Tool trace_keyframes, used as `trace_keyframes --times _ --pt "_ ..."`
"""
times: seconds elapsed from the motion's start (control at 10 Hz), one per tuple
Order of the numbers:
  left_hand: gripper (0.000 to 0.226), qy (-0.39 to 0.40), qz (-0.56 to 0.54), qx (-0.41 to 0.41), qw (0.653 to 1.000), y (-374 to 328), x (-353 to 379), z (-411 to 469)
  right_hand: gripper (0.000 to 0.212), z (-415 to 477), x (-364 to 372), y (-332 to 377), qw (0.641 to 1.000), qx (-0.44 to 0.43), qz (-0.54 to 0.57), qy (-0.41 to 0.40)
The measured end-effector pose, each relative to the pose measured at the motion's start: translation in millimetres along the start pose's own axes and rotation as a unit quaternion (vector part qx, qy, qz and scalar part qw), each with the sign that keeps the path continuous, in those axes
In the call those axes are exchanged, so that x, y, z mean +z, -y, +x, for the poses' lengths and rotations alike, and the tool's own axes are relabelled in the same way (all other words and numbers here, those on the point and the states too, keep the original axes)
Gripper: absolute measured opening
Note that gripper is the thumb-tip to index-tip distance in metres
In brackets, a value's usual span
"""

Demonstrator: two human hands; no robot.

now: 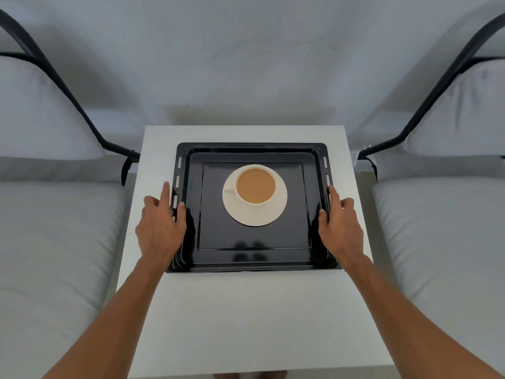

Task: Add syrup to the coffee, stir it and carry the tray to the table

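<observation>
A black metal tray (254,258) lies flat on a small white table (246,318). In the tray's middle stands a white cup of milky brown coffee (255,186) on a white saucer (257,214), with the cup's handle pointing left. My left hand (159,225) is at the tray's left rim, thumb on top of the rim and index finger stretched along its outer side. My right hand (340,224) is at the right rim, thumb on the inner side and fingers along the edge. No syrup or spoon is in view.
Grey cushioned chairs with black metal frames stand on both sides, the left chair (54,242) and the right chair (451,242) close to the table's edges. A pale grey wall rises behind the table.
</observation>
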State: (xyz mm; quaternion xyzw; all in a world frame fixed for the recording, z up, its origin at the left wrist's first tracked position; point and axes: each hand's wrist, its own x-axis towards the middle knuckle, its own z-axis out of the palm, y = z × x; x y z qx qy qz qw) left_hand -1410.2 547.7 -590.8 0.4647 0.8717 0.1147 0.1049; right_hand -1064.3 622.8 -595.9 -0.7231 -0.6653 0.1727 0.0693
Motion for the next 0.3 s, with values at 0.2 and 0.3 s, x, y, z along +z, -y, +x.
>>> trace_keyframes --times 0.2,0.3 --pt "0.061 0.000 -0.011 0.060 0.998 2 -8 -49 0.064 -56 -7 5 0.999 -0.001 -0.038 0.000" --pt "0.061 0.003 0.000 0.124 0.992 -1 -8 -78 0.065 -86 -8 13 0.999 -0.017 -0.040 -0.012"
